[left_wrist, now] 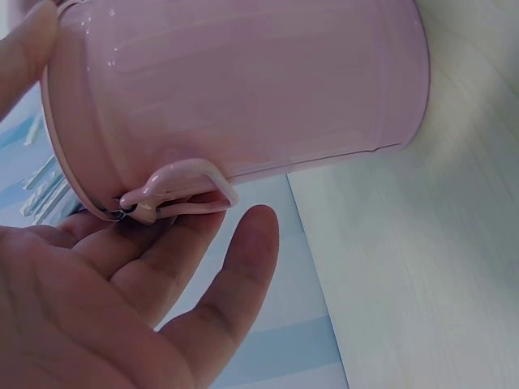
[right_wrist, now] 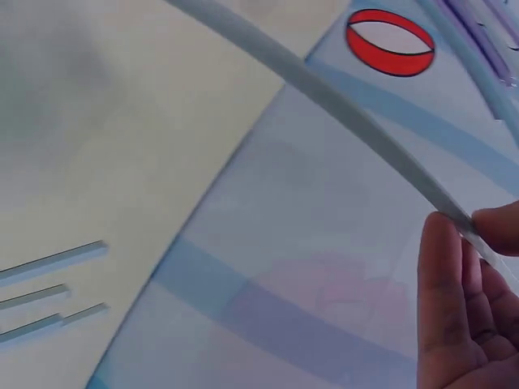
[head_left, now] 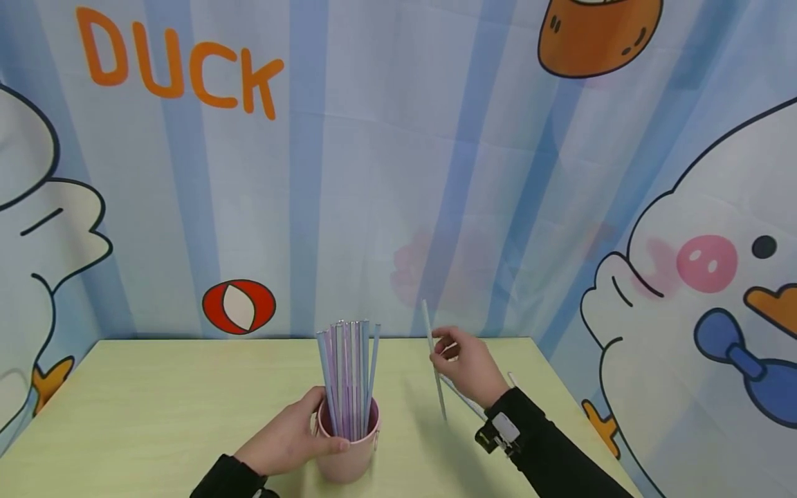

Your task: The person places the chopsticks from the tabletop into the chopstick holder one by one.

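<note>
A small pink bucket (head_left: 346,462) stands near the front of the table, packed with several blue, purple and clear straws (head_left: 349,380). My left hand (head_left: 292,432) holds the bucket round its rim, the thumb on the near side. Up close, the left wrist view shows the bucket's wall (left_wrist: 251,81) and its folded handle (left_wrist: 190,182) beside the fingers. My right hand (head_left: 467,363) pinches one pale straw (head_left: 438,387) between thumb and fingertips, nearly upright, to the right of the bucket. The right wrist view has this same straw (right_wrist: 349,113) crossing diagonally.
Several loose straws (right_wrist: 53,263) lie on the table to the right, partly hidden in the head view by my right hand and wrist. The pale wooden table (head_left: 187,387) ends at a striped curtain (head_left: 361,173) with cartoon prints.
</note>
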Tool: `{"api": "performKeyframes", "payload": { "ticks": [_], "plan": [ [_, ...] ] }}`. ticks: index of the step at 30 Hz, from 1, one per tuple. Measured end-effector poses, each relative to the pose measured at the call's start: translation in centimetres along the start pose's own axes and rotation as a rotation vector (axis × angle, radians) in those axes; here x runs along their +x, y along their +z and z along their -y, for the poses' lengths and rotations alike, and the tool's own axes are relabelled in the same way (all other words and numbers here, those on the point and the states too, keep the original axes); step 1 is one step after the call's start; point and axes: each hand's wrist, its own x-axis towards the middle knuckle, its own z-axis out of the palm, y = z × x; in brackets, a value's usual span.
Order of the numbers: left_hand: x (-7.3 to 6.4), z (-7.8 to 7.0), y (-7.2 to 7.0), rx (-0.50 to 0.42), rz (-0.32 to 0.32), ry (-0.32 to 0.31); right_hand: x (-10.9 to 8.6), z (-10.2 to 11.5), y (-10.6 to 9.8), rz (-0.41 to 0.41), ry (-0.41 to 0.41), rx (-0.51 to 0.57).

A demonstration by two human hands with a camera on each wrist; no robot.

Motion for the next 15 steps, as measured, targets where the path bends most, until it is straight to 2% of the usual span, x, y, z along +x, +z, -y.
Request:
{"api": "performKeyframes", "payload": {
  "ticks": [4, 9, 15],
  "plan": [
    [0.1, 0.1, 0.0, -0.004, 0.003, 0.001, 0.9, 1.8, -0.4, -0.052, -0.004, 0.094],
    [0.0, 0.1, 0.0, -0.002, 0.001, 0.014, 1.6, 3.8, -0.7, -0.104, -0.045, 0.201],
    [0.0, -0.1, 0.1, -0.006, 0.003, 0.000, 2.2, 5.3, -0.4, -0.154, -0.092, 0.289]
  ]
}}
